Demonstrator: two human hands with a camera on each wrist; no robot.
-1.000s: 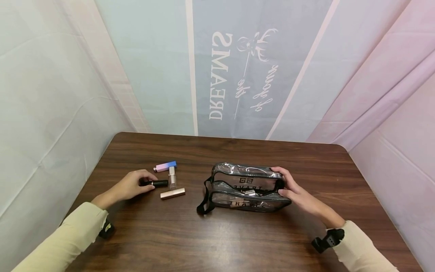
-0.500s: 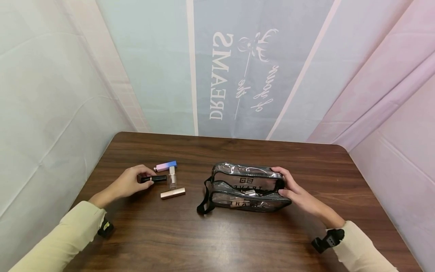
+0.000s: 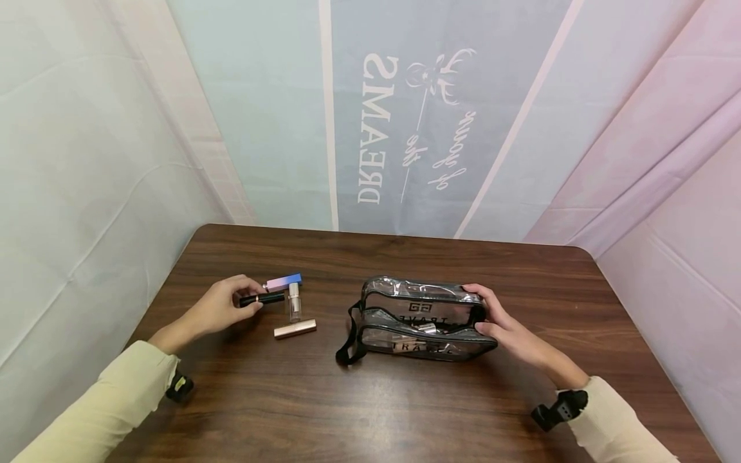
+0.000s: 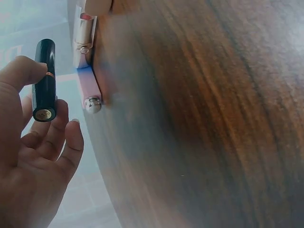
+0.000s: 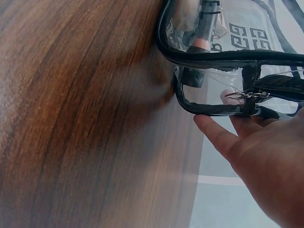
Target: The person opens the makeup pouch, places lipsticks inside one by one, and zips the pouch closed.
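Note:
A black lipstick tube [image 3: 263, 299] with a thin gold band is pinched between thumb and fingers of my left hand [image 3: 222, 305]. In the left wrist view the lipstick [image 4: 45, 90] points its round base at the camera, held above the table. Right by those fingertips lies a pink-and-blue lip gloss tube [image 3: 283, 281]. A clear-based lipstick [image 3: 294, 302] and a gold lipstick [image 3: 295, 329] lie just to the right. My right hand [image 3: 503, 325] grips the right end of a clear travel pouch [image 3: 399, 350] with black trim, its top unzipped. Several cosmetics show inside the pouch.
The pouch's black strap loop [image 3: 347, 350] sticks out on its left side onto the brown wooden table [image 3: 359, 411]. Behind the table hangs a printed cloth backdrop [image 3: 278, 128]. In the right wrist view a zipper pull [image 5: 244, 95] hangs at the pouch's end.
My left hand has raised the black lipstick and shifted it slightly toward the back of the table, closer to the lip gloss tube. The right hand and pouch have stayed in place.

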